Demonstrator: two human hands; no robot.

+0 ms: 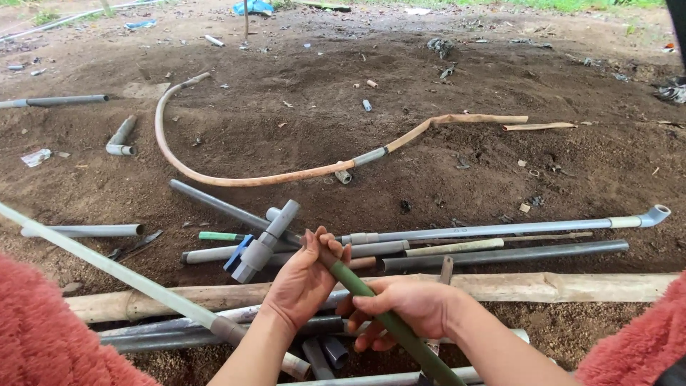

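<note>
Both hands clasp the green pipe (386,318) over the pile of grey pipes (493,254): left hand (304,282) wrapped around its upper end, right hand (407,304) closed just below.

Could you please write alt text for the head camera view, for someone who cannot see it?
Two bare hands, left hand and right hand, grip a green pipe above a pile of grey pipes on dark soil. A curved orange hose lies beyond.
</note>
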